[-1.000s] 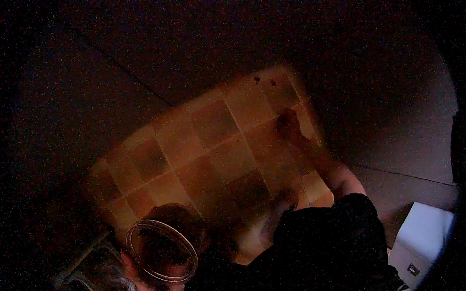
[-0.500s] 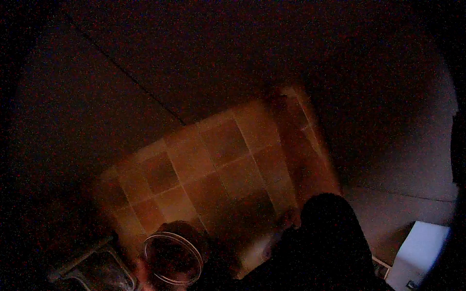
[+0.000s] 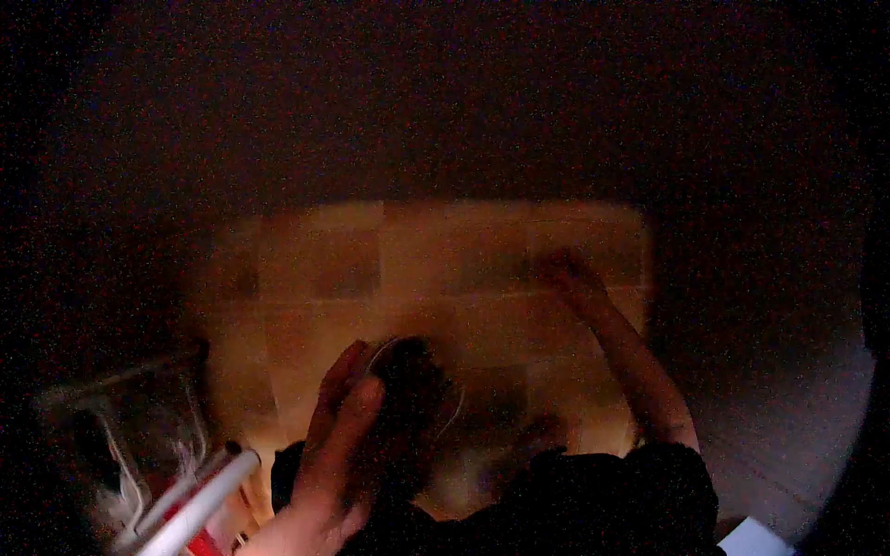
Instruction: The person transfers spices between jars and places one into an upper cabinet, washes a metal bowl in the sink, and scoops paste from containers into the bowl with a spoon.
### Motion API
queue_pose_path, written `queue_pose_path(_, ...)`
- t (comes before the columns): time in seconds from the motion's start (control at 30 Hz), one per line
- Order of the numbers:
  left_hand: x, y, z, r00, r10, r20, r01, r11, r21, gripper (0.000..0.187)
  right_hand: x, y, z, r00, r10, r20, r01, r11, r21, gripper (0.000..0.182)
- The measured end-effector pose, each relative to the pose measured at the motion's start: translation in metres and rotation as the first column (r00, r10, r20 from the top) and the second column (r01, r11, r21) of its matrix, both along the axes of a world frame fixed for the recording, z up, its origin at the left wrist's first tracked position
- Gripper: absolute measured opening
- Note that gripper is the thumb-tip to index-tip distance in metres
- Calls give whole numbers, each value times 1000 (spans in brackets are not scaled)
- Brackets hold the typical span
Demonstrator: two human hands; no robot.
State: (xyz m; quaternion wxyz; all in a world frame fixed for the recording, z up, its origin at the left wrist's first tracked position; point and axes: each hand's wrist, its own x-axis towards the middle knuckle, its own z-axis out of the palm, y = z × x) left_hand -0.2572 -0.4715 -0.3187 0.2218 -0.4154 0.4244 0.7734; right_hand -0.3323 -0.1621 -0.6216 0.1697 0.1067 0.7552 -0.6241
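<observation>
My left hand (image 3: 338,435) is at the lower centre, its fingers and thumb wrapped against the side of a dark round container (image 3: 451,419) with a thin pale rim. The container is tilted compared with before, and its inside is too dark to make out. My right hand (image 3: 570,278) reaches forward over a brown checked surface (image 3: 324,264). Its fingers look bent downwards, but dimness and blur hide whether anything is in them. A gap of checked surface lies between that hand and the container.
At the left is a grey-framed, see-through bin (image 3: 120,380). A white bar (image 3: 204,500) and something red (image 3: 199,540) are near it. Dark clothing (image 3: 612,500) covers the bottom centre. A white box-like object (image 3: 756,537) shows at the lower right.
My view has turned, so the checked surface now lies level. The round container has come up and right, with my left hand now plainly on it. My right forearm shows more fully.
</observation>
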Motion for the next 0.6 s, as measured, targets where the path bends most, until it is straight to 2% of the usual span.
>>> queue_pose_path(0.1,-6,15,-3,1000,-21,-2,21,999,39,82,26,-19,112,988,-70,-140,22,948,-316,30)
queue_pose_path(0.13,-6,20,-6,1000,-26,-15,27,998,54,83,35,-29,143,969,-51,-243,-42,930,-364,30)
queue_pose_path(0.2,3,27,-28,996,-41,-79,47,996,75,82,50,-53,188,866,24,-500,-229,907,-353,36)
queue_pose_path(0.27,17,27,-73,985,-83,-154,106,984,145,82,63,-55,194,755,190,-628,-289,955,-59,36)
queue_pose_path(0.3,19,28,-83,974,-109,-197,147,971,189,82,65,-55,196,639,370,-674,-321,925,204,35)
queue_pose_path(0.37,22,34,-84,971,-167,-174,206,950,236,82,70,-50,207,504,627,-594,-349,777,524,32)
queue_pose_path(0.4,23,39,-83,967,-196,-164,234,937,260,82,78,-42,216,492,700,-518,-390,709,588,30)
queue_pose_path(0.5,46,58,-110,962,-171,-214,192,978,79,81,125,-8,218,707,512,-488,-226,817,530,24)
queue_pose_path(0.57,49,61,-116,971,-213,-107,220,974,54,86,179,13,178,872,158,-463,73,894,443,20)
queue_pose_path(0.6,49,61,-123,960,-258,-114,264,964,41,88,206,19,150,908,-63,-414,254,870,424,20)
